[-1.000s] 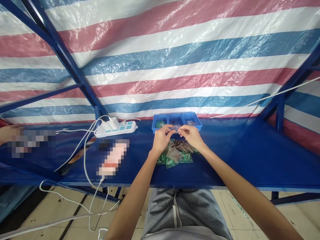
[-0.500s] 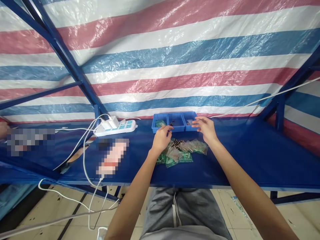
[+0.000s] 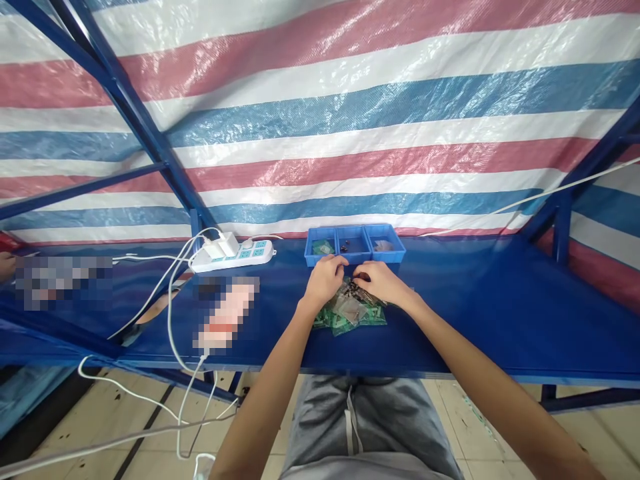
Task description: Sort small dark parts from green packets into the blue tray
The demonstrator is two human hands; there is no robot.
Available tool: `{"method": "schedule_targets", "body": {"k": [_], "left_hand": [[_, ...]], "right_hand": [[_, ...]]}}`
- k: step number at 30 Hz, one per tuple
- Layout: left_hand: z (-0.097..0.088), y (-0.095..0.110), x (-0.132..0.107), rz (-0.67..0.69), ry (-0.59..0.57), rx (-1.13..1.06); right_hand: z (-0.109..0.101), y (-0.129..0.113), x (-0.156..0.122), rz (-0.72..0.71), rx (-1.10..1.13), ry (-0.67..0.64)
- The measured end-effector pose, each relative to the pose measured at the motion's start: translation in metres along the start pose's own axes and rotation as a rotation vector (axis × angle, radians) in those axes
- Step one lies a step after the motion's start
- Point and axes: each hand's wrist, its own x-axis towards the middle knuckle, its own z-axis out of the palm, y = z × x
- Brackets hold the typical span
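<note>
The right hand (image 3: pixel 383 281) had moved from the tray (image 3: pixel 357 245) to the parts pile (image 3: pixel 350 309), seemingly picking, next needing a fine pinch, whatever it or the left hand (image 3: pixel 325 277) gripped unclear

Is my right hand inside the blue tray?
No, your right hand is at the pile of bags, in front of the blue tray.

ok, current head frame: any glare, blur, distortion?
All in the head view: glare streaks the striped sheet; forearms look wide-angle stretched; mosaic blocks mask the pinkish item; small parts by the right hand are too fine to resolve.
</note>
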Motion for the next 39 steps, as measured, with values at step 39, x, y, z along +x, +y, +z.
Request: {"method": "schedule_targets", "body": {"k": [39], "left_hand": [[0.003,0.002,-0.002,0.095,-0.027,-0.103]], "right_hand": [[0.004,0.002,0.002,0.149,0.136,0.229]]}}
